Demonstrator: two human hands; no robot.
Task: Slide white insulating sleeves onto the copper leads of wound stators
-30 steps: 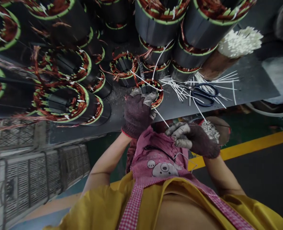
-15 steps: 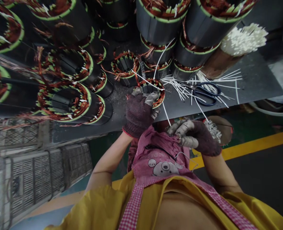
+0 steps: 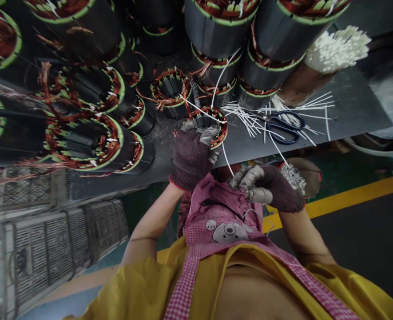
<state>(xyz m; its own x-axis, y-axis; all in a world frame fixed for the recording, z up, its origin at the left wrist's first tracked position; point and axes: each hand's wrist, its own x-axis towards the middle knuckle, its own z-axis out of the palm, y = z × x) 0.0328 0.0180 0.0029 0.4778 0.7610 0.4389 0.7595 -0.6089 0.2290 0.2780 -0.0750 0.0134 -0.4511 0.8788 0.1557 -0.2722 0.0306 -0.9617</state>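
Observation:
My left hand [image 3: 192, 153], in a dark maroon glove with taped fingertips, grips the near rim of a small motor stator [image 3: 223, 132] with copper windings and a green edge. Its fingers hide much of the near side. Close to the apron, my right hand [image 3: 266, 184] is closed, gloved and taped too. Its fingertips pinch the lower end of a white cable tie [image 3: 228, 160] that runs down from the stator's rim. Another white tie [image 3: 201, 109] lies across the stator's top, and one more [image 3: 220, 82] sticks up behind it.
Loose white ties [image 3: 246, 120] and dark-handled scissors [image 3: 286, 129] lie right of the stator on the dark tabletop [image 3: 356, 111]. A brown container [image 3: 303, 86] packed with ties stands behind them. Larger stators [image 3: 119, 138] crowd the left and back. Tie clippings [image 3: 294, 178] sit beyond my right hand.
The view has shifted slightly, and the tie between the stator and my right hand now bows a little. Both hands keep nearly the same place and grip.

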